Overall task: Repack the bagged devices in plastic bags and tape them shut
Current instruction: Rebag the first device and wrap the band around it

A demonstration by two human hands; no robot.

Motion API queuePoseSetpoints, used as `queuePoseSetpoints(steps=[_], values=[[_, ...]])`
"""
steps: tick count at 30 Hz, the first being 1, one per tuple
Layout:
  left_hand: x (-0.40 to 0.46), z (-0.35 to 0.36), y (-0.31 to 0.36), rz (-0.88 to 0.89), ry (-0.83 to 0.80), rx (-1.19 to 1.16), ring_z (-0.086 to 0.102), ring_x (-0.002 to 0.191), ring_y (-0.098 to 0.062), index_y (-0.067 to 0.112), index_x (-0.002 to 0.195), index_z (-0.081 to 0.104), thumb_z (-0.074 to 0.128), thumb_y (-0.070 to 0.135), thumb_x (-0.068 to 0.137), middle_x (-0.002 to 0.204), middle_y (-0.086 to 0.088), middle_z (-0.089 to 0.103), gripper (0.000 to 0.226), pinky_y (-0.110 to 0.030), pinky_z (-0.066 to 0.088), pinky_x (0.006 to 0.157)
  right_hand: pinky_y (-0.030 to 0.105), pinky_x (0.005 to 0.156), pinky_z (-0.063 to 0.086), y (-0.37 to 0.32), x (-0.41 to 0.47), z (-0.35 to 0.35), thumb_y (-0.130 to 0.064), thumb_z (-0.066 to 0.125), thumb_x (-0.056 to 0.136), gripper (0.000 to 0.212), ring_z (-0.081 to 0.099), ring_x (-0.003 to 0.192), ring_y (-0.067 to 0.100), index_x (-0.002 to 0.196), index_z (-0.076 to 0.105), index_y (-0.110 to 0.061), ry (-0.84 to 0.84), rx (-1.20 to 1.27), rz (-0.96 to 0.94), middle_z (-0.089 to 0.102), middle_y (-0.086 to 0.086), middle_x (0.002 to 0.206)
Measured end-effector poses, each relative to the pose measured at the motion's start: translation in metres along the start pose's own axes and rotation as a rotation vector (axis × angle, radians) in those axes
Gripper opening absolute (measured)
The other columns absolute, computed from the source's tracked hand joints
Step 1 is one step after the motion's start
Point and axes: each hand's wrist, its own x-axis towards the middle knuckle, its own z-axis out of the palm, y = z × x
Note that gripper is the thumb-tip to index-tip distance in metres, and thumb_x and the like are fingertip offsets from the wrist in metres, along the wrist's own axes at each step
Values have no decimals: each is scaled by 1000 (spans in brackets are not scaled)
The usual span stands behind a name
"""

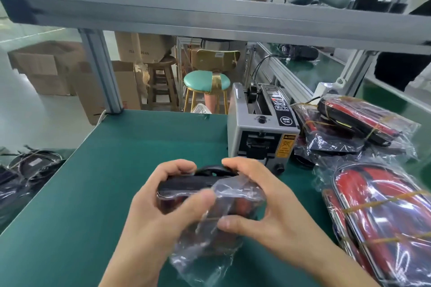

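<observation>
Two hands are working over the green counter (140, 147). The left hand (158, 212) and right hand (263, 207) are each curling their fingers around one black-and-red device (186, 186), pinching its clear plastic bag (210, 240) against it, just above the counter. One grey tape dispenser (261, 128) is standing just behind, showing a round "SEMI" label and an orange warning sticker too small to read. At least three bagged devices (382, 216) are lying to the right; more bagged dark items (28, 170) are lying at left.
</observation>
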Motion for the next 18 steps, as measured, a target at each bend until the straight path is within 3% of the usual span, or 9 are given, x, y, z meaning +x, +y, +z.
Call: queuePoseSetpoints(steps=[2,4,6,9,12,15,18], values=[[-3,-1,-1,73,-24,4,70,74,-16,25,88,71,87,12,43,91,-5,73,49,-17,53,62,11,96,39,-5,1,-1,-36,77,75,47,51,122,4,119,61,-43,6,0,-99,51,-20,130],[-3,2,-4,120,-59,45,71,75,-16,27,89,70,87,23,38,91,-5,74,54,-16,53,63,13,89,45,-5,0,-1,-26,75,79,20,60,109,8,98,72,-32,120,2,-191,58,-14,121],[-2,2,-8,153,-43,72,71,75,-15,28,89,70,87,25,39,91,-3,74,53,-17,53,63,21,81,49,-2,-4,2,-22,72,82,5,63,91,10,85,72,-26,294,-179,-330,58,-11,110],[0,3,-9,178,-29,83,72,82,-13,26,87,71,87,15,40,101,3,73,51,-18,55,67,29,74,44,7,-15,12,-22,61,90,22,55,81,13,75,77,-24,537,-670,-563,61,-8,86],[-1,4,-9,242,-71,105,70,93,-12,25,89,71,85,28,37,110,5,71,54,-22,56,75,24,76,43,8,-29,19,-22,63,84,19,54,84,8,74,78,-24,570,-808,-571,65,-10,78],[2,-3,-21,281,5,200,69,95,-10,21,89,72,84,39,37,107,5,72,56,-23,55,80,22,79,47,10,-39,5,-34,64,89,12,59,93,6,88,75,-32,465,-559,-477,66,-14,93],[20,-10,-35,223,41,185,65,74,7,7,76,66,93,47,32,82,15,73,65,-9,50,74,9,67,46,16,-20,-17,-30,72,82,6,62,75,2,81,76,-34,730,73,64,71,-13,83]])
